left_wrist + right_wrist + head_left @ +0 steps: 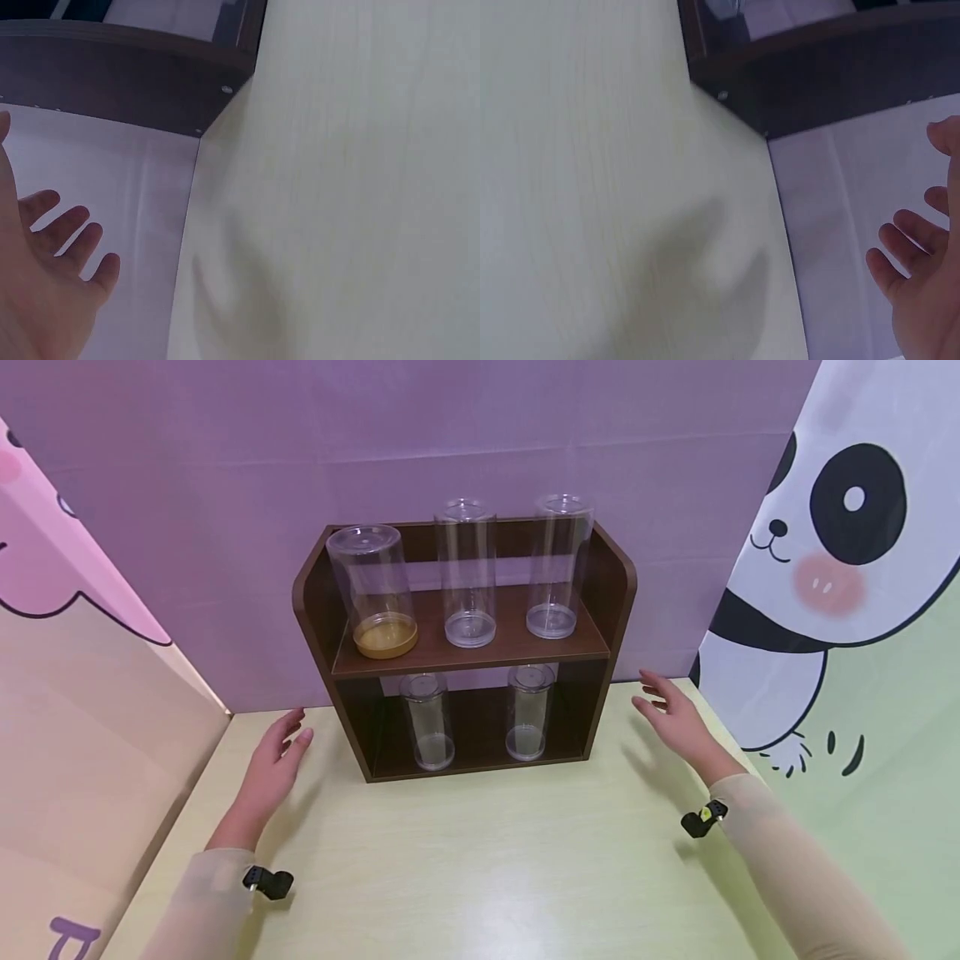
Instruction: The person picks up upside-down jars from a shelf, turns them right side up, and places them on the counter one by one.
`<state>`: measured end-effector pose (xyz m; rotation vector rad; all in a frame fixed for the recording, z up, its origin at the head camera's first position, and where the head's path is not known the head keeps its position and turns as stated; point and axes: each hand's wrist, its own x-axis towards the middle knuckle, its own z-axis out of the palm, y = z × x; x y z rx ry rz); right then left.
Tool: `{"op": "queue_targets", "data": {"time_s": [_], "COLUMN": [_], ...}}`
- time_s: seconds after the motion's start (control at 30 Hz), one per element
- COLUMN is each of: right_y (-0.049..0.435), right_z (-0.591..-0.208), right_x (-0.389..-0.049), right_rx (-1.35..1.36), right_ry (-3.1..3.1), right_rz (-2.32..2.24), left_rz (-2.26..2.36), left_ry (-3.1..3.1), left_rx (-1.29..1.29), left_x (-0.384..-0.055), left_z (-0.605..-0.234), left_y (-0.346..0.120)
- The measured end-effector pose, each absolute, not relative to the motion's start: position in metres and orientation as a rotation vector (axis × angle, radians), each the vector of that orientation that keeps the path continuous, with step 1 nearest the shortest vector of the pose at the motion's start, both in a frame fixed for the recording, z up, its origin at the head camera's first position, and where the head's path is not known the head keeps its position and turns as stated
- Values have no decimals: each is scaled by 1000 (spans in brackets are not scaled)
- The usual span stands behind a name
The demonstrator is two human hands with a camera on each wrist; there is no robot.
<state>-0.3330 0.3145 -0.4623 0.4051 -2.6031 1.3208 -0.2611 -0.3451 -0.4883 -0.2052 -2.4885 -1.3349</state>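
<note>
A dark brown two-tier shelf [609,581] stands at the rear edge of the worktop [480,852], roughly midway between the back corners, flanked by a person's bare hands. The left hand [271,766] hangs near the back left corner, the right hand [680,725] near the back right; both are well apart from the shelf's sides, fingers loosely bent and parted, grasping nothing. On the upper tier stand three clear cylinders — a wide cylinder with an amber bottom [375,589] at the left end, a slimmer middle cylinder [468,577] and a right-hand cylinder [558,568]. Two shorter cylinders [429,718] [529,714] stand upright below.

The shelf looks stiff and fairly weighty, its boards screwed together; the side panels, gripped low and level, appear its surest handholds, since a tilt could send the cylinders sliding. The cylinders themselves look light, smooth and slippery, thin-walled and perhaps brittle — whether plastic or glass cannot be told. Each would probably sit best in a full, gentle wrap around the middle of its wall, clear of its neighbours and the side panels.
</note>
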Motion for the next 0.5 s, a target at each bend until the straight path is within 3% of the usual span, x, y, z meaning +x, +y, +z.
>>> {"op": "queue_targets", "data": {"time_s": [0.5], "right_y": [284], "right_z": [-451], "right_x": [-312], "right_rx": [458], "right_ry": [-2432], "right_rz": [1509], "left_rz": [-1401], "left_ry": [-2440], "left_rx": [-164], "left_x": [-253], "left_z": [-493], "left_y": [-339]}}
